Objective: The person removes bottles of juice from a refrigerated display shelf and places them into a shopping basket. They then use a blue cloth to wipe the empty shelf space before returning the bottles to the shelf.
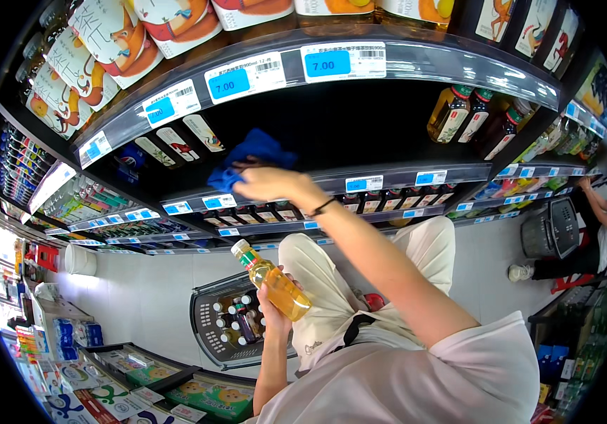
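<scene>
In my left hand (276,310) is a clear plastic bottle of amber drink (280,289) with a white cap and a green band at its neck, held tilted above my lap. My right hand (267,183) grips a blue cloth (258,156) at the front of a dark shelf (330,138). Part of the cloth lies beyond the fingers, over the shelf surface. Left of the cloth stand several bottles with white labels (182,143). Further right on that shelf are more bottles (449,116), amber and dark.
A grey shopping basket (213,339) with several bottles sits on the floor beside my left leg. Price strips edge the shelves. Large labelled bottles (176,24) line the shelf above. Another person's arm (595,199) and a second basket (527,236) are at the right. Boxed goods (211,395) stand behind me.
</scene>
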### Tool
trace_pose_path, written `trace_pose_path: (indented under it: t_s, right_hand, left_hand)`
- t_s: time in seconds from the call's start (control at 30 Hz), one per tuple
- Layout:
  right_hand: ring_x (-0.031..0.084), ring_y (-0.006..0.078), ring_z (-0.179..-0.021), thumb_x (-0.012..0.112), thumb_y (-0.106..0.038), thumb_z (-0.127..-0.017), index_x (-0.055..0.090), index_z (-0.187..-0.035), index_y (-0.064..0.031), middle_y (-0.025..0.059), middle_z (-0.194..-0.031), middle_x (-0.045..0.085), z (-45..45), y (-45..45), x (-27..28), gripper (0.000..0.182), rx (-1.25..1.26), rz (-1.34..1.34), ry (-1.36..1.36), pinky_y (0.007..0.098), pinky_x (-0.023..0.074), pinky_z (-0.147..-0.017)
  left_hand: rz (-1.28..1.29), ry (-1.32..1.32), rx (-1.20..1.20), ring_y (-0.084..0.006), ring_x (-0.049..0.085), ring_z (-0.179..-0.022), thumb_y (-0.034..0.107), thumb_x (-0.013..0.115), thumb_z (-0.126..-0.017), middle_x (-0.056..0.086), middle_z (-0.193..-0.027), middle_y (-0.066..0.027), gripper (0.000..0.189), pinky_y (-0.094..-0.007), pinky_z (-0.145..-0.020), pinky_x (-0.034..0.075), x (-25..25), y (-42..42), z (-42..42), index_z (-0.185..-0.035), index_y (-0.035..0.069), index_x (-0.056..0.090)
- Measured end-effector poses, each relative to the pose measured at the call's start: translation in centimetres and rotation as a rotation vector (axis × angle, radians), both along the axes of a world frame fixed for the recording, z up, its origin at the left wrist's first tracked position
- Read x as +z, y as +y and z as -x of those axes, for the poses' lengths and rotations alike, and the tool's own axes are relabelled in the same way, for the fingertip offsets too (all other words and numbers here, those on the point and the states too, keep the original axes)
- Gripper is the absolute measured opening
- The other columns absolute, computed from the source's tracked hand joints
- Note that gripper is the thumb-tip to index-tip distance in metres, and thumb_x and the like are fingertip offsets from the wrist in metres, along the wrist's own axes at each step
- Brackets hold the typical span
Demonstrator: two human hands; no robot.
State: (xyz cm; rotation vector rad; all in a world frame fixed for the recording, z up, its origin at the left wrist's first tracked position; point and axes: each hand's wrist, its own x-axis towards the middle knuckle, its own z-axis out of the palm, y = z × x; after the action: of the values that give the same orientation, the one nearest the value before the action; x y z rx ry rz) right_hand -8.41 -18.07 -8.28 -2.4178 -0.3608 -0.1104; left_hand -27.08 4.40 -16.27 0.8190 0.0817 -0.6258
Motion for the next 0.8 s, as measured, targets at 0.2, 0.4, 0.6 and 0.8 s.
trace_pose_path:
  t_s: [0.2,0.4,0.6,0.8]
  right_hand:
    - [0.063,0.0369,-0.106,0.043,-0.034,-0.093,0.065,-0.105,0.0071,0.028,-0.106,0.066,3.6,0.0,2.3,0.049,-0.06,-0.093,-0.014,0.0451,0.0441,-0.099]
    - [0.058,0.0275,-0.064,0.053,-0.029,-0.088,0.062,-0.087,0.0037,0.0174,-0.071,0.062,17.7,-14.0,4.6,0.034,-0.446,-0.371,0.134,0.041,0.0469,-0.065]
    - [0.059,0.0227,-0.084,0.056,-0.03,-0.089,0.059,-0.094,0.0085,0.016,-0.102,0.058,28.1,-23.9,2.6,0.039,-0.97,-0.431,-0.007,0.033,0.046,-0.074]
    - [0.056,0.0264,-0.086,0.051,-0.023,-0.089,0.057,-0.074,0.0056,0.0183,-0.076,0.061,21.1,-18.6,3.5,0.033,-0.478,-0.334,0.044,0.0361,0.0283,-0.115]
  left_hand:
    - [-0.004,0.016,0.036,-0.026,0.059,-0.085,0.058,0.055,-0.088,0.058,-0.097,-0.0106,0.065,-0.0401,-0.078,0.049,0.5,-1.4,1.2,-0.124,0.003,0.052]
    - [0.032,0.025,-0.033,-0.0259,0.058,-0.085,0.057,0.055,-0.088,0.058,-0.097,-0.01,0.067,-0.0393,-0.079,0.049,-0.3,-4.1,1.2,-0.128,0.004,0.05]
    - [0.106,0.057,-0.118,-0.0258,0.059,-0.091,0.056,0.057,-0.086,0.058,-0.102,-0.0106,0.069,-0.0398,-0.084,0.049,-0.5,-5.9,0.6,-0.131,0.004,0.049]
    - [0.148,0.089,-0.13,-0.0259,0.061,-0.094,0.055,0.06,-0.087,0.059,-0.105,-0.01,0.07,-0.0404,-0.086,0.051,-1.0,-4.4,0.5,-0.134,0.005,0.048]
